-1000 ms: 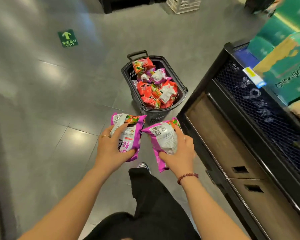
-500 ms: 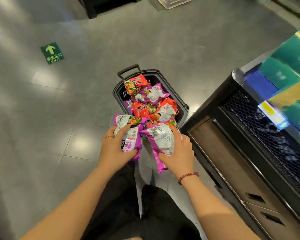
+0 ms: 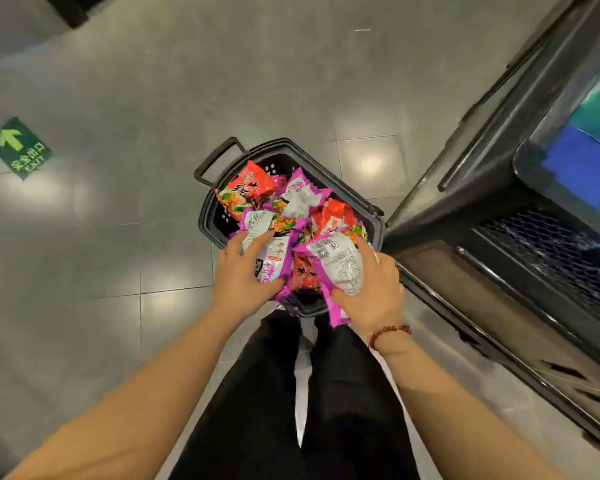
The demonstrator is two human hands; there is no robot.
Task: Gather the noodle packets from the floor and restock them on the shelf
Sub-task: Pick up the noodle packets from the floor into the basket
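Grey tile floor [image 3: 118, 258] takes up most of my view, with the dark metal shelf [image 3: 492, 216] running along my three o'clock side, its mesh deck and blue and green boxes at the far right. A green exit sticker [image 3: 18, 148] lies flat on the tiles at about ten o'clock.

Straight ahead at twelve o'clock the black basket [image 3: 212, 223] stands on the floor, just beside the shelf's corner, which I take to be a handy spot for restocking. A heap of packets [image 3: 250, 188], red and purple, fills it in a loose jumble with no common direction.

My hands are both full, over the basket's near rim. My left hand [image 3: 246, 271] grips the left packet [image 3: 267, 244] from its nine o'clock edge, fingers curled across its pale printed back. My right hand [image 3: 371, 292] grips the right packet [image 3: 340, 265] from its three o'clock edge in the same way.

Each purple packet is held one to a hand, side by side and nearly touching. Both long axes run roughly from twelve to six o'clock, the right one leaning towards eleven, barcode ends pointing away from me. Whether they are going in or coming out, I cannot tell. A bead bracelet [image 3: 390, 332] circles my right wrist.
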